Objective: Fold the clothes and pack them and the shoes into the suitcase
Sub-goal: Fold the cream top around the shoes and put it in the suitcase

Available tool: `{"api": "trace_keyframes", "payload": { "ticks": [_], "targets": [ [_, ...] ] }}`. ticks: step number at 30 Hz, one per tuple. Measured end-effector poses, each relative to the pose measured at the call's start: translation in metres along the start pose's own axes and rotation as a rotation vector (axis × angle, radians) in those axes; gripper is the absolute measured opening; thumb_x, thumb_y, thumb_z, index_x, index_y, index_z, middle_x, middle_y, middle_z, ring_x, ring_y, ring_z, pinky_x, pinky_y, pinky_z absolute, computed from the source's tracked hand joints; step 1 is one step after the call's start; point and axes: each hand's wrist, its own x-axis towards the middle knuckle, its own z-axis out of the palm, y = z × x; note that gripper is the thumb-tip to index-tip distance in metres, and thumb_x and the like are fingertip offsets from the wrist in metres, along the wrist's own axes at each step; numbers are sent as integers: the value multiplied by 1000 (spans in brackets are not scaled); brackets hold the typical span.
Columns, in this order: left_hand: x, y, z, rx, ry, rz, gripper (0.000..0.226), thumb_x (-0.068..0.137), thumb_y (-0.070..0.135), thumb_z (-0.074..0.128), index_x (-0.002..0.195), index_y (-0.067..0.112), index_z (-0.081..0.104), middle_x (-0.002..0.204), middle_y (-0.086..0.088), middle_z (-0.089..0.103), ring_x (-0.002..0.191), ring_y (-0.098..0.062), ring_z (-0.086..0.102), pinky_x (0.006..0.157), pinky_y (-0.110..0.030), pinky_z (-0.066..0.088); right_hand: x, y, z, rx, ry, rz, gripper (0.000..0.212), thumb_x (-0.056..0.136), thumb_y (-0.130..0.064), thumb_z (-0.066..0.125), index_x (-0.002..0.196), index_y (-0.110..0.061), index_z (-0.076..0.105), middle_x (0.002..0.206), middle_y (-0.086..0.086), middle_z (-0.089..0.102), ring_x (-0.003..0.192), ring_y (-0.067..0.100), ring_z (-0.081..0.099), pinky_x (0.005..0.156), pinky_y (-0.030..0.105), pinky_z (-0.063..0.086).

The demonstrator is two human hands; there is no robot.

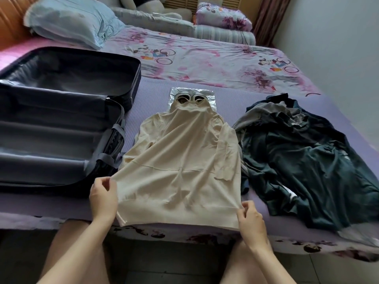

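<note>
Head view: a cream long-sleeved top (180, 152) lies spread front-down or front-up, I cannot tell which, on the purple mat (151, 99) that covers the near part of the bed (205, 58). Its hem hangs just over the near edge and its neck points to the far side. The right-side sleeve is folded in along the body.

The left hand (103, 195) holds the hem's left corner, its fingers (100, 182) clamped on the cloth against the thumb. The right hand (253, 220) holds the right corner the same way, pinching the fabric edge.

The neck of the top lies over the near part of a pair of shoes (189, 97), which sit on a silver sheet (209, 99) at the far end of the garment.

To the left, touching the top's left edge, the dark suitcase (51, 128) lies open, both halves showing grey lining.

To the right, just beside the top, is a rumpled heap of dark green clothes (303, 171) with a grey garment (264, 113) at its far left.

Farther off on the bed lie a pale blue pillow (69, 23) and a folded floral quilt (223, 15).
</note>
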Motion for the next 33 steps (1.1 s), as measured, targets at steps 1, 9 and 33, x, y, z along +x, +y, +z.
{"api": "trace_keyframes", "payload": {
  "ticks": [1,9,33],
  "targets": [
    [-2,-2,1,21,-12,2,21,95,18,49,106,1,55,108,-21,57,94,-30,50,77,-33,36,0,8,-2,-74,-22,26,11,96,-16,43,103,-11,50,84,8,62,84,33,60,65,37,41],
    [-28,-17,24,196,-240,-26,28,87,25,62,108,8,55,106,-12,59,97,-27,54,76,-37,42,12,31,-31,-468,53,99,9,94,-17,40,101,-14,43,93,11,66,91,32,61,63,34,35],
    [61,47,89,384,-219,237,22,92,17,53,113,10,57,109,-10,63,102,-31,57,85,-43,47,141,-64,11,-354,170,-88,60,89,-42,58,135,-8,43,128,15,50,117,30,41,101,35,31]
  ]
}}
